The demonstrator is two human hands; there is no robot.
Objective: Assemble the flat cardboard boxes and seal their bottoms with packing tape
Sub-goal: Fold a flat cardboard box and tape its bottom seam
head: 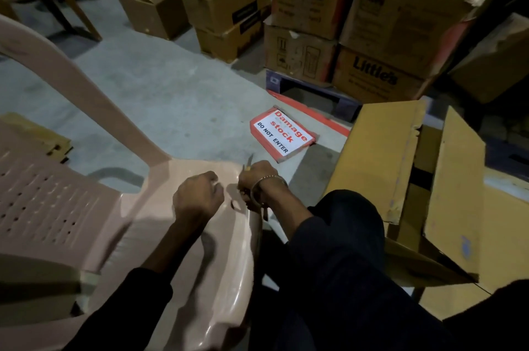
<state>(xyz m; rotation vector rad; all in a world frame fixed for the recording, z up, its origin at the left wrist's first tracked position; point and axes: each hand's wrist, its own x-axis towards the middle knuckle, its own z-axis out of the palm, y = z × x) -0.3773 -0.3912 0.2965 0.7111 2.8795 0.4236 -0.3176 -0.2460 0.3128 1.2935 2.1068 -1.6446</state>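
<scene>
My left hand (197,197) is curled into a fist over the edge of a pink plastic chair (86,207); it seems to pinch a thin clear strip of tape (229,188), which is hard to make out. Just to its right, my right hand (256,179), with a metal bangle on the wrist, grips a small cutter (249,162) whose blade pokes up past the fingers. An opened cardboard box (380,159) with its flaps standing up sits on the floor to my right, beside my dark-trousered knee. Neither hand touches it.
A red and white "Damage stock" sign (282,134) lies on the grey floor ahead. Stacked cartons (372,36) on a pallet fill the back right. More boxes (223,7) stand behind. Flat cardboard (34,133) lies at the far left, behind the chair.
</scene>
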